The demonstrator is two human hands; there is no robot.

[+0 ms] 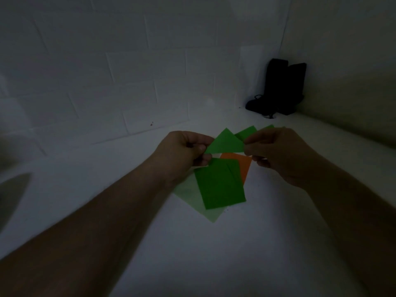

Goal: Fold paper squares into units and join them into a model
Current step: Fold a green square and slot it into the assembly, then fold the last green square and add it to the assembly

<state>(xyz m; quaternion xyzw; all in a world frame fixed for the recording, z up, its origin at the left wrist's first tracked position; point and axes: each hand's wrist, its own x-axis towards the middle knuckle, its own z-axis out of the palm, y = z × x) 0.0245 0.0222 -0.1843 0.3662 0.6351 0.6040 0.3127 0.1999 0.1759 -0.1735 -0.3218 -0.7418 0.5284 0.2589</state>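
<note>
A dim room with a white desk set into a corner of pale brick-patterned wall; the light is poor and colours read dark. Nearest the person, loose paper squares lie overlapped on the desk: a pale green sheet at the bottom, a dark green sheet with one crease line on top of it, and an orange sheet poking out beside it on the right. Just above these, held off the surface, is a folded green piece, triangular in outline. The left hand pinches its left corner between thumb and fingers, and the right hand pinches its right edge, fingers curled. Behind it more green paper shows, partly hidden by the right hand. The step appears to be folding one unit, with no joining begun. The next fold likely needs the edges lined up squarely before the crease is pressed. Far back in the corner stands a dark object, too dim to identify.
</note>
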